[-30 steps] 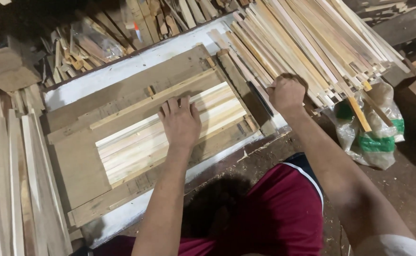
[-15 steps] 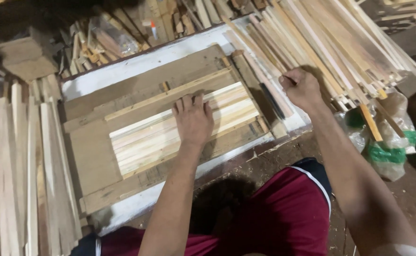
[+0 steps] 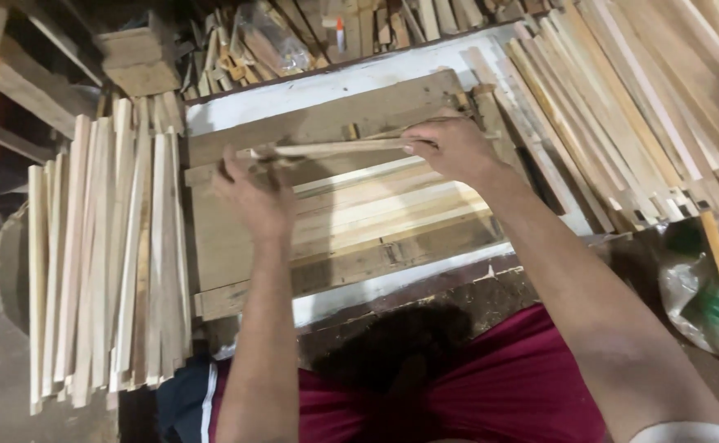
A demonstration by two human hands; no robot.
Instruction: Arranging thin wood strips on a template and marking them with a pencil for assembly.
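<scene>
A thin pale wooden slat is held level above a wooden frame jig. My left hand grips its left end and my right hand pinches its right end. Under the slat, several pale slats lie side by side inside the jig. The jig rests on a white board.
A row of long slats lies to the left of the jig. A big fan of slats spreads on the right. Wood offcuts and blocks are heaped at the back. A plastic bag sits at the right. My red shorts fill the bottom.
My right hand came from the slat pile on the right to over the jig with a slat. My left hand lifted off the laid slats and took the slat's left end.
</scene>
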